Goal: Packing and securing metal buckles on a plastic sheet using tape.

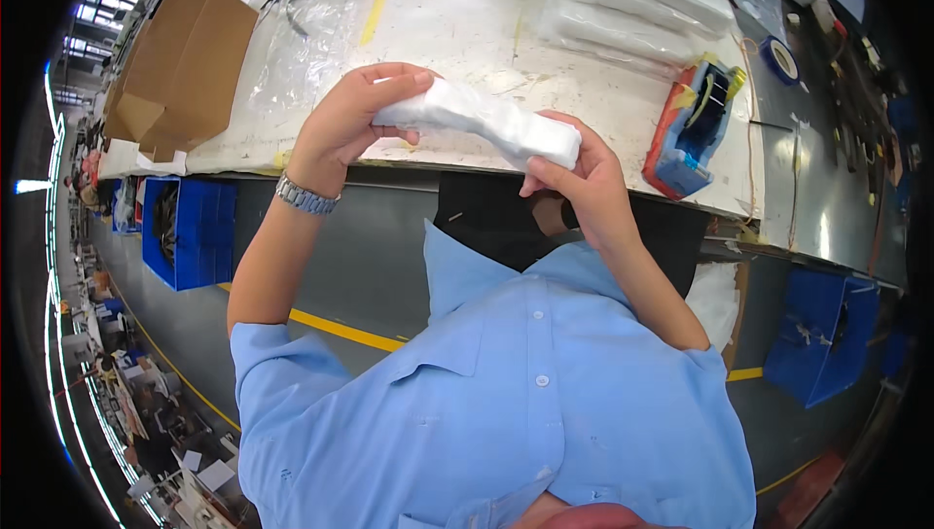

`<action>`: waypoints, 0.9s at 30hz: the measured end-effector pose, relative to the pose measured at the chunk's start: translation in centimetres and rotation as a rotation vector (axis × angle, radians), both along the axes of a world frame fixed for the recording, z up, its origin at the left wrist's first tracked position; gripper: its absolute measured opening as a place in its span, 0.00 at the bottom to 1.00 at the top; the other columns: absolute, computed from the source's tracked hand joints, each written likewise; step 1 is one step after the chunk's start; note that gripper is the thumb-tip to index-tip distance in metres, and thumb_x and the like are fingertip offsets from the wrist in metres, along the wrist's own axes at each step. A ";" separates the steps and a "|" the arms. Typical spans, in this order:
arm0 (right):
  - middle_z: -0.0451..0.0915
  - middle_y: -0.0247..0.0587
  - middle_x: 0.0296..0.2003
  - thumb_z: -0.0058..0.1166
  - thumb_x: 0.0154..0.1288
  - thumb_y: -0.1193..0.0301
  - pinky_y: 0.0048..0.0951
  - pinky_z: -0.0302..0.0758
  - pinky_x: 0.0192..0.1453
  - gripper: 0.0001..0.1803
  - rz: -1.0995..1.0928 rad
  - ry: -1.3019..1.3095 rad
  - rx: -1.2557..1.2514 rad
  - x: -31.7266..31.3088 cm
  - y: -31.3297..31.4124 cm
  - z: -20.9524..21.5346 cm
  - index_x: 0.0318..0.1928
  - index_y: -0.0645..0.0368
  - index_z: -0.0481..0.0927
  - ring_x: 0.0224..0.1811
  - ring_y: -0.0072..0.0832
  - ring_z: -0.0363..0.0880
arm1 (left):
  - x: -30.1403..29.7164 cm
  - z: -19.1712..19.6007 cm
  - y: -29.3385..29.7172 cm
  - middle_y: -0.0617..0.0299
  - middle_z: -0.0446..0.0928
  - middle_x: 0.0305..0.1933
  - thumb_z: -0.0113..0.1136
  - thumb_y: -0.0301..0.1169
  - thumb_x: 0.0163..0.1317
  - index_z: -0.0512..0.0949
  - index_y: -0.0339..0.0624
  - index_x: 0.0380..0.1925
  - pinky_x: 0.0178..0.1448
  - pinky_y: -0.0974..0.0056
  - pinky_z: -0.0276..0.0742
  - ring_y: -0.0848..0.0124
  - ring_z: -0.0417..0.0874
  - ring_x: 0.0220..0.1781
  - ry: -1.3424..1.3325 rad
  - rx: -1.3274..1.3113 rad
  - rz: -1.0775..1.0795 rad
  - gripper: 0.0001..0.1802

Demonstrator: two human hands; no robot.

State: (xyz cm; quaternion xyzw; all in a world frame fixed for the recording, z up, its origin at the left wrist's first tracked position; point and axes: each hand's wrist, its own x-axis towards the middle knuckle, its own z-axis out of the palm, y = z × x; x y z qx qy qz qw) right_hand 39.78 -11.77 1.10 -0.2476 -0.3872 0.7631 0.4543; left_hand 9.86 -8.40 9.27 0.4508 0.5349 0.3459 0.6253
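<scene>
White wrapped packet point(482, 121): held above the near edge of the worktable point(467, 28), left hand point(345, 121) fingers closed around one end, right hand point(579, 184) fingers gripping the other. Beyond the packet, right: red-and-blue tape dispenser point(693, 130). Farther: stacked clear-wrapped packets point(632, 4). Far left: folded cardboard point(175, 62).

Bright, even overhead light; sharp centre, strong fisheye bending, black rim

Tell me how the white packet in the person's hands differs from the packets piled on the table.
The held packet is up in the air, gripped at both ends by the left hand and right hand; the stacked packets lie flat on the table, untouched. The held packet slants; the stacked ones lie side by side. Both are long, white and wrapped in clear plastic.
</scene>
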 end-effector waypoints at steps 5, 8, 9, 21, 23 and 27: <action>0.90 0.46 0.40 0.67 0.76 0.60 0.24 0.86 0.41 0.20 0.001 -0.279 -0.090 -0.5 1.6 -0.4 0.55 0.64 0.83 0.32 0.21 0.85 | -1.6 -4.6 -1.6 0.49 0.85 0.55 0.63 0.39 0.79 0.81 0.29 0.61 0.43 0.66 0.92 0.69 0.89 0.50 -0.221 -0.071 0.011 0.23; 0.90 0.45 0.41 0.70 0.73 0.59 0.24 0.85 0.41 0.20 -0.059 -0.399 -0.076 -0.6 2.2 -0.3 0.52 0.64 0.86 0.34 0.22 0.86 | -0.7 -5.8 -1.2 0.49 0.85 0.55 0.64 0.38 0.78 0.80 0.30 0.61 0.43 0.66 0.92 0.69 0.89 0.49 -0.239 0.004 0.033 0.23; 0.89 0.43 0.42 0.71 0.72 0.59 0.25 0.85 0.43 0.20 -0.099 -0.472 -0.056 -0.4 2.3 -0.3 0.49 0.65 0.88 0.36 0.23 0.86 | -0.3 -6.1 -1.0 0.49 0.86 0.53 0.65 0.36 0.77 0.81 0.30 0.61 0.42 0.66 0.92 0.70 0.90 0.46 -0.219 0.038 0.068 0.22; 0.86 0.50 0.49 0.71 0.64 0.65 0.44 0.79 0.61 0.20 -0.287 -1.268 0.728 1.3 4.4 -0.2 0.52 0.64 0.87 0.54 0.50 0.83 | 3.5 -9.2 0.5 0.55 0.87 0.45 0.72 0.28 0.66 0.85 0.39 0.55 0.48 0.59 0.84 0.61 0.88 0.44 1.108 1.137 0.356 0.17; 0.86 0.49 0.52 0.69 0.66 0.66 0.43 0.79 0.63 0.21 -0.293 -1.265 0.868 1.3 5.1 -0.7 0.55 0.64 0.86 0.56 0.48 0.83 | 4.6 -8.7 -1.1 0.54 0.87 0.46 0.72 0.27 0.65 0.85 0.39 0.53 0.52 0.57 0.83 0.57 0.87 0.49 0.985 1.073 0.321 0.16; 0.85 0.48 0.55 0.66 0.68 0.68 0.41 0.78 0.66 0.20 -0.121 -1.257 0.915 0.3 5.9 -0.3 0.57 0.62 0.85 0.60 0.49 0.83 | 6.8 -9.2 -2.1 0.56 0.86 0.47 0.73 0.26 0.62 0.85 0.40 0.50 0.57 0.54 0.81 0.55 0.84 0.53 0.931 1.010 0.194 0.16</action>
